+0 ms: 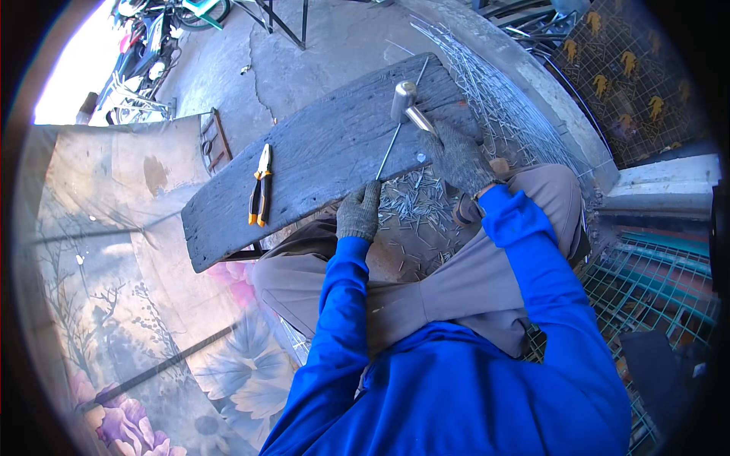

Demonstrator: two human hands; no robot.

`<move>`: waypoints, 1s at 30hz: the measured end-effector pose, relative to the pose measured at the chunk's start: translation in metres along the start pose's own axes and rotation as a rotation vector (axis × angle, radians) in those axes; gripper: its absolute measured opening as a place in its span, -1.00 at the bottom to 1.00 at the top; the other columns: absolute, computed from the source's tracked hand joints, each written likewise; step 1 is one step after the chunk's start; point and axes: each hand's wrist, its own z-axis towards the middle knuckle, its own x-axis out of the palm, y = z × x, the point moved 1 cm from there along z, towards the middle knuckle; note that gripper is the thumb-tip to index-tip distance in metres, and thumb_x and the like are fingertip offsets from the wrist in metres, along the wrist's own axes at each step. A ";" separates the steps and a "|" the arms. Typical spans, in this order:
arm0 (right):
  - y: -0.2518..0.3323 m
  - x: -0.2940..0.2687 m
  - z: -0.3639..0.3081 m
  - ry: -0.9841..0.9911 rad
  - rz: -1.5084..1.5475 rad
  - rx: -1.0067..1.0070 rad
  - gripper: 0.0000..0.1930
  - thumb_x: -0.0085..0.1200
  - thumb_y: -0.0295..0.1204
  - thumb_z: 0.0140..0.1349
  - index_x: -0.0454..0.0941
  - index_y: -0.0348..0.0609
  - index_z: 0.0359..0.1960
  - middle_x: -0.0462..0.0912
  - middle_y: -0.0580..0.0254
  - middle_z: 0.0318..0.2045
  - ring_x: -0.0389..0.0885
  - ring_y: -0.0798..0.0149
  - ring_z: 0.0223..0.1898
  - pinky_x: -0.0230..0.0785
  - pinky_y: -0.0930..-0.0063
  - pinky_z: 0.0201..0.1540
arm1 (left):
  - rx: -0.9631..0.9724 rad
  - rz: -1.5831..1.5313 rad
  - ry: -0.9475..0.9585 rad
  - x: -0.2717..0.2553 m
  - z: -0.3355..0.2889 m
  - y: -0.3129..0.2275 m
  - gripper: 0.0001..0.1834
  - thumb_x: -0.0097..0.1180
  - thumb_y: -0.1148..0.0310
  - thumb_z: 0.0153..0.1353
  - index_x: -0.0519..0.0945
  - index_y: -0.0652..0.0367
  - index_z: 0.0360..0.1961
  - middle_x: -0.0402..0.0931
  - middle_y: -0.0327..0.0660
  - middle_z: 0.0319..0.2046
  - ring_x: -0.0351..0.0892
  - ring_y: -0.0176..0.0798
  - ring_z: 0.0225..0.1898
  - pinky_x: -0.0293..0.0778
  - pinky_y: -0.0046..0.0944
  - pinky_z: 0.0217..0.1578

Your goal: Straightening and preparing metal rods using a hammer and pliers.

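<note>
My left hand [359,211], in a grey knit glove, is closed on the near end of a thin metal rod [390,149]. The rod lies slantwise across a dark, weathered wooden plank [319,121]. My right hand [458,157], gloved alike, grips a hammer [405,97] by its metal handle. The hammer's head is over the rod, hiding part of it; whether they touch I cannot tell. Farther left on the plank lies a pair of pliers [261,186] with black and yellow handles, apart from both hands.
Short cut metal pieces [414,201] are heaped between my legs, below the plank's near edge. Many long thin rods [494,99] lie along a concrete ledge at the right. A flower-patterned sheet [152,304] spreads at the left. Green wire mesh [646,281] is at my right.
</note>
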 end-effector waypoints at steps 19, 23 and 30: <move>-0.002 0.004 -0.003 0.110 0.059 0.033 -0.57 0.06 -0.12 0.41 0.51 -0.28 0.05 0.63 -0.17 -0.14 0.61 -0.18 -0.09 0.43 0.05 0.00 | -0.123 -0.302 0.064 -0.031 -0.052 0.020 -0.70 0.11 0.16 0.39 0.62 0.23 -0.23 0.53 -0.27 -0.51 0.46 -0.37 -0.52 0.40 -0.26 -0.46; 0.000 0.001 -0.011 0.110 -0.013 0.010 -0.59 0.09 -0.13 0.40 0.53 -0.29 -0.02 0.61 -0.10 -0.26 0.61 -0.01 -0.22 0.43 0.12 -0.12 | 0.003 -0.121 -0.070 -0.014 -0.041 0.008 -0.69 0.15 0.17 0.38 0.64 0.24 -0.16 0.62 -0.20 -0.42 0.59 -0.28 -0.41 0.49 -0.25 -0.32; 0.056 -0.029 -0.035 -0.048 0.224 -0.027 -0.65 0.03 -0.13 0.43 0.51 -0.21 -0.09 0.58 -0.21 -0.42 0.63 -0.28 -0.33 0.41 0.00 -0.28 | 0.104 0.083 -0.253 0.002 -0.037 -0.006 -0.71 0.15 0.15 0.37 0.62 0.19 -0.17 0.65 0.04 -0.33 0.67 0.06 -0.28 0.52 -0.05 -0.22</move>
